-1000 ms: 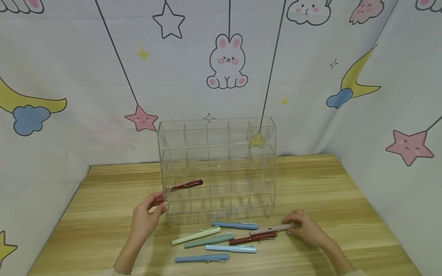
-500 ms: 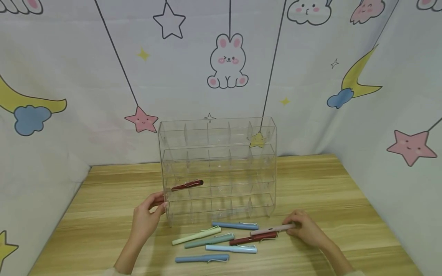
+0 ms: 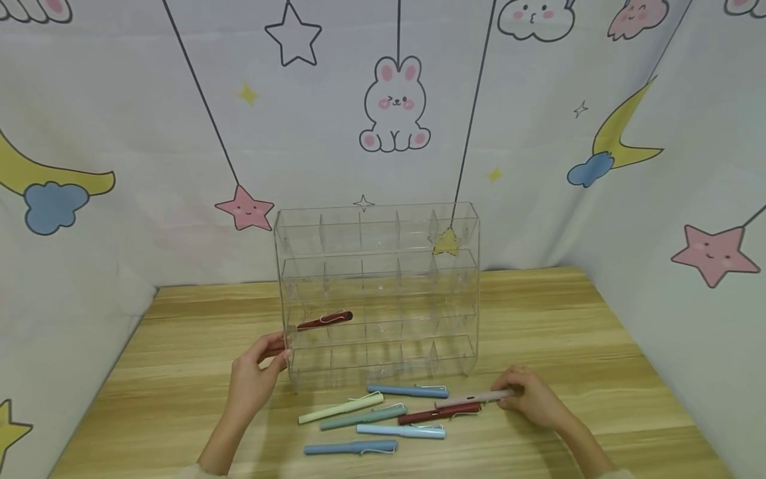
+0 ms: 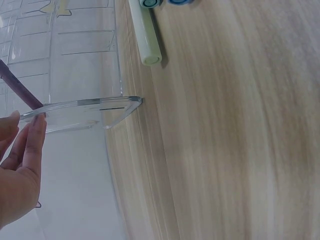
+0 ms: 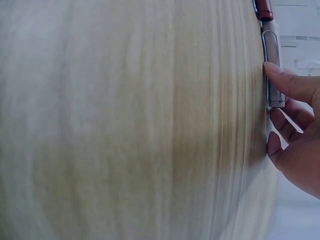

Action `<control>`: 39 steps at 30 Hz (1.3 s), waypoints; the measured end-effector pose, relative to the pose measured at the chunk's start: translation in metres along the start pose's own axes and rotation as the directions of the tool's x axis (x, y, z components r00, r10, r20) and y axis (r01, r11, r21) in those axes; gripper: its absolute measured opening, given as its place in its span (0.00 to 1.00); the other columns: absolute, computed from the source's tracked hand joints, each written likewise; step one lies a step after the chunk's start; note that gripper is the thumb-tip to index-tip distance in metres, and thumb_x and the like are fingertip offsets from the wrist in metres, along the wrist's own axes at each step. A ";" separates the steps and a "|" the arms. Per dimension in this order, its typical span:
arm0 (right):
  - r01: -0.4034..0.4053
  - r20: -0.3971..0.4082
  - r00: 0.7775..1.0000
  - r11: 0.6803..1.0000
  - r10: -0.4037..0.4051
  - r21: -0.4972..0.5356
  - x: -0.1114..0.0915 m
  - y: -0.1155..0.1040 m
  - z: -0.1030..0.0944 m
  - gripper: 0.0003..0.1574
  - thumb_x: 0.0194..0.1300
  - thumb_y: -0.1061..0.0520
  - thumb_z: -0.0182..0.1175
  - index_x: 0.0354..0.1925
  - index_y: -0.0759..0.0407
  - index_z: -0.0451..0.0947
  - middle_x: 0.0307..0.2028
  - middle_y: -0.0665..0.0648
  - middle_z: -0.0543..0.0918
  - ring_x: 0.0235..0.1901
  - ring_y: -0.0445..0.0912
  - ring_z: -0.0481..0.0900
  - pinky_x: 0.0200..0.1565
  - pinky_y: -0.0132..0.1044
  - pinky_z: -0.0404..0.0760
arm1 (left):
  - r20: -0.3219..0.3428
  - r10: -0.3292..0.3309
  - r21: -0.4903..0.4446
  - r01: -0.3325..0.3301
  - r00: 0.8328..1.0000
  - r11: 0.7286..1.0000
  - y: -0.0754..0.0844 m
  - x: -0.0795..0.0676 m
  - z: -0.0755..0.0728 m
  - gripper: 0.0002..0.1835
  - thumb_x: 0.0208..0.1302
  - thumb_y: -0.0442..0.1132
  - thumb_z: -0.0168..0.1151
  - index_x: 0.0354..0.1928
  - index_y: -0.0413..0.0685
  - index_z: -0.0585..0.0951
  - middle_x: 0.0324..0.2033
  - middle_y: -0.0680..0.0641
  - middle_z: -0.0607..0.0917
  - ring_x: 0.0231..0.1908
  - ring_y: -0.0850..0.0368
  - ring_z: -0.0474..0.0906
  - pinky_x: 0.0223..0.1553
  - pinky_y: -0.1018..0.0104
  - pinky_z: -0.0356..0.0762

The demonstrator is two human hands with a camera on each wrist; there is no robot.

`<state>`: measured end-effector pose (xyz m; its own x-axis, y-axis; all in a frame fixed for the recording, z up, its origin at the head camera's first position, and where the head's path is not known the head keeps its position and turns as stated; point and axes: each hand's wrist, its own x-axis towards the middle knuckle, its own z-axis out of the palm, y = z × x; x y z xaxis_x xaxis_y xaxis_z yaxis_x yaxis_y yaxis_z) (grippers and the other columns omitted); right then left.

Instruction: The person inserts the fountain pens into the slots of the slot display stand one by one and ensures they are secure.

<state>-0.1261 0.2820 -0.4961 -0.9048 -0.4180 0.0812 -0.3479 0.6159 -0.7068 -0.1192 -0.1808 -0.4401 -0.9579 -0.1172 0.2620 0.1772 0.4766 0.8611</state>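
My left hand (image 3: 254, 380) holds the left side wall of a clear compartmented rack (image 3: 383, 257), thumb in front; the left wrist view shows the fingers (image 4: 34, 142) against that wall. A dark red pen (image 3: 326, 320) lies slanted in the rack's left part, clip end to the right. To the right, in front of the rack, my right hand (image 3: 531, 398) pinches the right end of a pale pink pen (image 3: 469, 399). The right wrist view shows the thumb on that pen's clip end (image 5: 272, 75). Just below the pink pen lies another dark red pen (image 3: 437, 414).
Several capped pens lie before the rack: a blue pen (image 3: 407, 391), a pale green pen (image 3: 341, 408), a grey-green pen (image 3: 362, 418), a light blue pen (image 3: 401, 432) and another blue pen (image 3: 350, 448). A printed white curtain (image 3: 149, 133) surrounds the wooden table (image 3: 538, 313).
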 end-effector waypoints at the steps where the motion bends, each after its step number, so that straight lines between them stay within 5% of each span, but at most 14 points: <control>1: 0.005 -0.001 1.000 1.000 -0.005 0.002 0.000 0.000 0.000 0.11 0.46 0.63 0.69 0.31 0.52 0.81 0.32 0.46 0.78 0.35 0.40 0.69 0.37 0.31 0.70 | 0.000 0.002 0.000 -0.002 1.000 1.000 0.000 0.000 0.000 0.15 0.58 0.25 0.59 0.48 0.33 0.76 0.38 0.38 0.81 0.40 0.44 0.79 0.33 0.71 0.82; 20: 0.015 0.033 0.999 0.997 -0.017 0.070 0.000 -0.006 -0.008 0.10 0.49 0.60 0.68 0.34 0.52 0.81 0.33 0.46 0.78 0.35 0.40 0.72 0.38 0.30 0.72 | 0.004 0.005 -0.017 -0.005 1.000 1.000 -0.002 0.000 0.000 0.15 0.56 0.24 0.60 0.48 0.32 0.76 0.38 0.36 0.81 0.40 0.42 0.78 0.33 0.71 0.82; 32: 0.151 -0.007 0.989 0.986 -0.151 0.069 0.002 -0.026 -0.026 0.11 0.47 0.62 0.69 0.33 0.56 0.80 0.31 0.48 0.77 0.27 0.40 0.70 0.26 0.30 0.70 | 0.007 0.007 -0.022 -0.007 1.000 1.000 -0.001 0.000 0.000 0.15 0.57 0.24 0.59 0.48 0.33 0.76 0.38 0.38 0.81 0.40 0.43 0.78 0.34 0.71 0.81; 39: 0.160 -0.020 0.987 0.986 -0.160 0.050 0.013 -0.046 -0.034 0.13 0.47 0.67 0.67 0.32 0.53 0.80 0.29 0.46 0.76 0.25 0.38 0.69 0.24 0.29 0.70 | 0.004 0.004 -0.012 -0.004 1.000 1.000 -0.001 0.000 0.000 0.15 0.57 0.25 0.60 0.48 0.33 0.76 0.38 0.38 0.81 0.40 0.44 0.79 0.34 0.71 0.82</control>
<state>-0.1308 0.2710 -0.4389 -0.8424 -0.4974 0.2071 -0.4758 0.5065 -0.7190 -0.1193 -0.1812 -0.4406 -0.9581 -0.1116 0.2639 0.1839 0.4665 0.8652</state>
